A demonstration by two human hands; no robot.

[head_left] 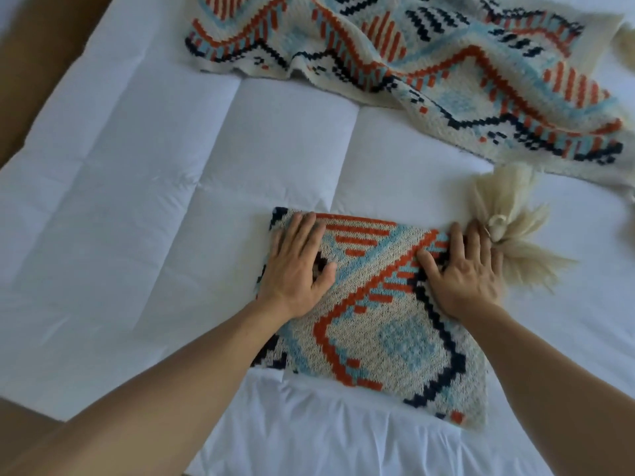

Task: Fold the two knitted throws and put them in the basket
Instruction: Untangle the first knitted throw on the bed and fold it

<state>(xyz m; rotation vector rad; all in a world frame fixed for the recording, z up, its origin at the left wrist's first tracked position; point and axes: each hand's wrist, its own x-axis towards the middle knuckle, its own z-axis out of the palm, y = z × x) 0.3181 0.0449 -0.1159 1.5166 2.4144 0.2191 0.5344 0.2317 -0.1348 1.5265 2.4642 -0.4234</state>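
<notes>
A folded knitted throw (374,324), patterned in cream, orange, light blue and navy, lies as a compact rectangle on the white bed near its front edge. My left hand (297,269) lies flat on its upper left part, fingers spread. On the upper right part my right hand (462,273) presses down flat, beside cream tassels (508,231) that stick out to the right. A second throw (429,63) with the same pattern lies unfolded and rumpled across the far right of the bed. No basket is in view.
The white quilted bed cover (137,201) stretches out to the left and between the two throws. A brown floor (31,56) shows past the bed's left edge. The bed's front edge (309,441) drops off below the folded throw.
</notes>
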